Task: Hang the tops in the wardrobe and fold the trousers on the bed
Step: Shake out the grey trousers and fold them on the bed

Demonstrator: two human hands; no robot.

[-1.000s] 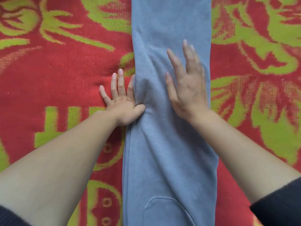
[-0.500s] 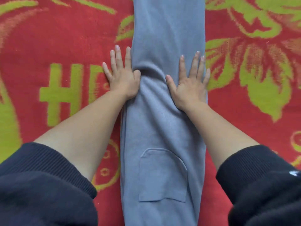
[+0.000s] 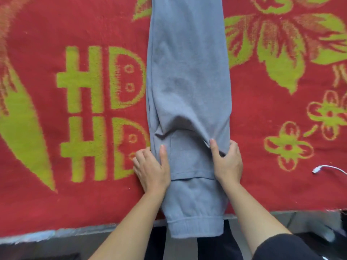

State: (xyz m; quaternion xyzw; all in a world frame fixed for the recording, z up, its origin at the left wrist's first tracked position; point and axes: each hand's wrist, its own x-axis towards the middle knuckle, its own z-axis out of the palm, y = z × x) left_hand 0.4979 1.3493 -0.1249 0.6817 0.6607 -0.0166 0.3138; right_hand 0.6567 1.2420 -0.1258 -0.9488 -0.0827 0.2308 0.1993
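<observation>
Grey trousers (image 3: 187,76) lie lengthwise on the red and green blanket (image 3: 75,147) of the bed, folded leg over leg, with the back pocket facing up. Their waistband (image 3: 195,226) hangs over the near bed edge. My left hand (image 3: 152,169) grips the left edge of the trousers beside the pocket, thumb on top of the cloth. My right hand (image 3: 228,162) grips the right edge at the same height, thumb on top and fingers curled round the side. The cloth bunches into a ridge just beyond my thumbs.
A white cable (image 3: 326,168) with its plug lies on the blanket at the right. The near bed edge (image 3: 75,231) runs across the bottom, with grey floor and dark objects below it at the lower right.
Both hands slid back along the trousers from the leg to the pocket area. They went from lying flat on the cloth to gripping its two side edges.
</observation>
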